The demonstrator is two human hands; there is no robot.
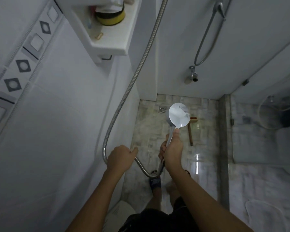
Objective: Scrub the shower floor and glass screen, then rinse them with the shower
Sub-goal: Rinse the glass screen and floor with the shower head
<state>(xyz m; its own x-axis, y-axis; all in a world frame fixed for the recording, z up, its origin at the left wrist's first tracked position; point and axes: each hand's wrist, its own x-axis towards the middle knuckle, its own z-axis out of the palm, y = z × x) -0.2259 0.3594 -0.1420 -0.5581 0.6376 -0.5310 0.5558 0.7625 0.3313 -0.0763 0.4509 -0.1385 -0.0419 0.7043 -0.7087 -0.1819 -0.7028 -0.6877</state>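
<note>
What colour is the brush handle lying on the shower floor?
The brush handle is brown, seen in the head view.

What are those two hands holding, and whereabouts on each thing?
The right hand grips the shower head by its handle. The left hand holds the metal hose near its low bend.

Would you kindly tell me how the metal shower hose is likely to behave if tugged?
Probably floppy, not stiff: the hose sags in a loose loop between the left hand and the right hand. Likely slippery, since the shower head is spraying and the floor glistens wet. Its ribbed metal may offer some grip.
</note>
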